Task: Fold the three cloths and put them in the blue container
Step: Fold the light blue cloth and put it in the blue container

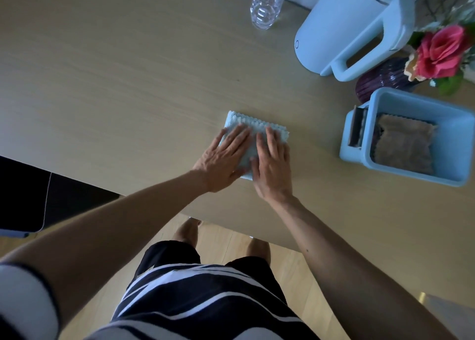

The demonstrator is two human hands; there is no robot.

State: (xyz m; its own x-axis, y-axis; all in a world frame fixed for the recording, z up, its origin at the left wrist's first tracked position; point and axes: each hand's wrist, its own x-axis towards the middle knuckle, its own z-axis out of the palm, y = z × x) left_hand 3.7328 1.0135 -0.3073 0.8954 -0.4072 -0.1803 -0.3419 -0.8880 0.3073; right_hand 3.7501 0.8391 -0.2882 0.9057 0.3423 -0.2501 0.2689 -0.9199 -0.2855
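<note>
A light blue cloth (247,125) with zigzag edges lies folded into a small rectangle near the table's front edge. My left hand (224,158) and my right hand (271,166) both rest flat on it, palms down, fingers spread, side by side. To the right stands the blue container (455,144). Inside it lies a folded brown cloth (403,144), with a darker cloth showing under its left edge.
At the back right of the wooden table (115,82) stand a pale blue kettle (347,25), a purple vase (380,79) with pink flowers, and a clear plastic bottle (266,5). A dark chair (23,198) sits at the left, below the table edge.
</note>
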